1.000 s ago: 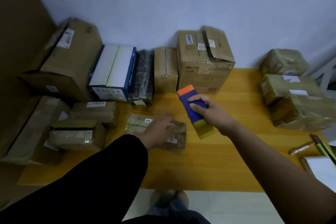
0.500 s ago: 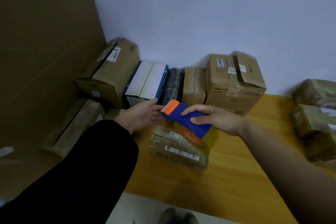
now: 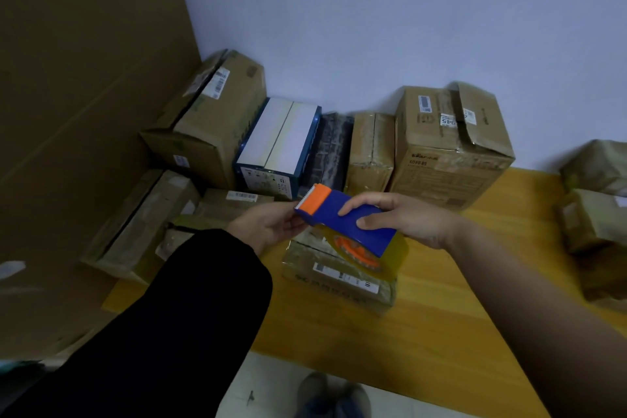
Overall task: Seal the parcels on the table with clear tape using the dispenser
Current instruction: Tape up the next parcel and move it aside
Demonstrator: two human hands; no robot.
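My right hand [image 3: 405,219] grips the blue tape dispenser [image 3: 349,220] by its body, held in the air above a small brown parcel [image 3: 339,276] with a white label on the wooden table [image 3: 441,332]. The dispenser has an orange toothed cutter at its left tip and a roll of clear tape with an orange hub underneath. My left hand [image 3: 268,226], in a black sleeve, reaches to the cutter end, fingertips at the tape below the orange tip. Whether they pinch the tape end is hidden.
Cardboard boxes line the wall: a large one [image 3: 210,119] at left, a white-and-blue box [image 3: 281,142], a dark wrapped parcel [image 3: 330,146], a narrow carton [image 3: 371,149], a torn-flap box [image 3: 448,142]. Taped parcels [image 3: 597,214] lie at right, flat ones [image 3: 142,220] at left.
The view swung left and closer. My left hand left the small parcel and came up to the dispenser's cutter end. My right hand tilted the dispenser over that parcel.
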